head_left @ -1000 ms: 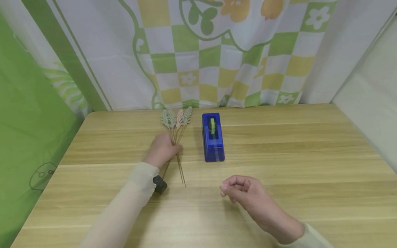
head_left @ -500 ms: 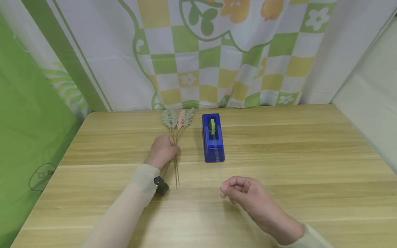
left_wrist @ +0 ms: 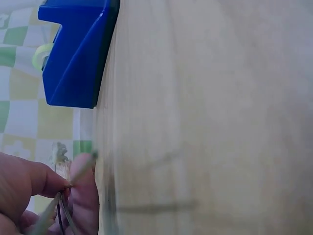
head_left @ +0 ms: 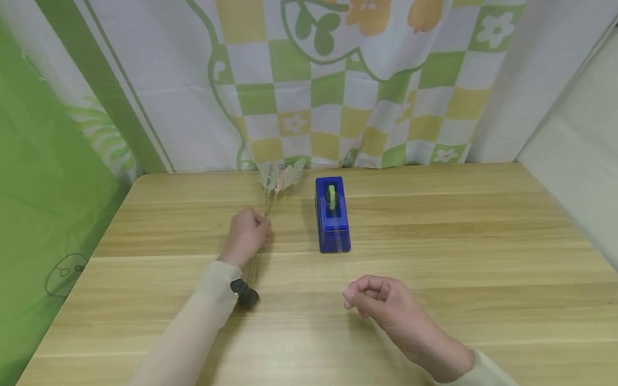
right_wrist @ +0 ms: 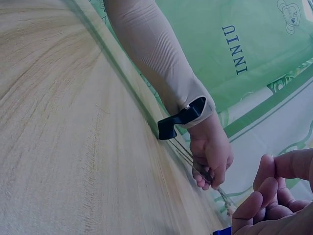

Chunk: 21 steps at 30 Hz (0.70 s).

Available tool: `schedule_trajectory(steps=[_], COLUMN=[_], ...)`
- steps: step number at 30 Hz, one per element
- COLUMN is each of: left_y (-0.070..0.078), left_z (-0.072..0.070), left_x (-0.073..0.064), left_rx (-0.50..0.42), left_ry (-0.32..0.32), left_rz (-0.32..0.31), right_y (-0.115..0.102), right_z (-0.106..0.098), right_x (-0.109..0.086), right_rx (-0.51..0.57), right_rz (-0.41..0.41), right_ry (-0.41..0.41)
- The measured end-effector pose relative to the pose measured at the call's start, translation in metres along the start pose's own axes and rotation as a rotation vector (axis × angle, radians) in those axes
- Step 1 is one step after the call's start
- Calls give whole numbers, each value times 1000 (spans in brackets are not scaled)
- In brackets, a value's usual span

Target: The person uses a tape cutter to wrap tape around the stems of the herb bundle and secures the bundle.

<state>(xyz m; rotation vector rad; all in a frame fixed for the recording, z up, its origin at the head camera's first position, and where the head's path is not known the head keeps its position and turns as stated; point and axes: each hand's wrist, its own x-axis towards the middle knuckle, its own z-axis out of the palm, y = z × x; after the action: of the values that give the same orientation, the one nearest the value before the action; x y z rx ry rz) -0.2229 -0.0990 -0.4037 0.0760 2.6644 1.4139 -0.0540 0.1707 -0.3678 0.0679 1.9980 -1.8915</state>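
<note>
My left hand (head_left: 246, 233) pinches the thin stems of several artificial flowers (head_left: 288, 176) with pale green and pink feathery heads, left of the blue tape dispenser (head_left: 333, 224). In the left wrist view the stems pass between thumb and fingers, and their near ends are blurred. A faint clear strip of tape (head_left: 339, 243) runs down the dispenser's front toward my right hand (head_left: 400, 315). That hand's thumb and index finger pinch together at the strip's end, which is hard to see. The right wrist view shows these curled fingers (right_wrist: 266, 169) close up.
The wooden table (head_left: 507, 263) extends to a checked floral curtain (head_left: 330, 108) at its back edge. Green fabric (head_left: 30, 206) hangs at the left, and a pale wall covering (head_left: 596, 137) stands at the right.
My left hand has shifted slightly left and tilted the flowers, so the stems' lower ends swing left toward the wrist and the heads lean right. The right hand and dispenser stay put.
</note>
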Motion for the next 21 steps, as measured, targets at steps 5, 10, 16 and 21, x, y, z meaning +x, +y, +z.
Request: schedule_trajectory(steps=[5, 10, 16, 21], left_y=[1, 6, 13, 14], left_z=[-2, -4, -8, -13], left_x=[-4, -6, -9, -16], left_rx=[-80, -18, 59, 29], left_ry=[-27, 3, 59, 89], left_rz=[6, 42, 120, 150], right_y=[1, 1, 1, 1], right_z=[0, 0, 0, 0], right_x=[0, 0, 1, 1], right_rx=[-3, -9, -5, -2], right_rz=[1, -1, 9, 11], right_ry=[2, 2, 2, 7])
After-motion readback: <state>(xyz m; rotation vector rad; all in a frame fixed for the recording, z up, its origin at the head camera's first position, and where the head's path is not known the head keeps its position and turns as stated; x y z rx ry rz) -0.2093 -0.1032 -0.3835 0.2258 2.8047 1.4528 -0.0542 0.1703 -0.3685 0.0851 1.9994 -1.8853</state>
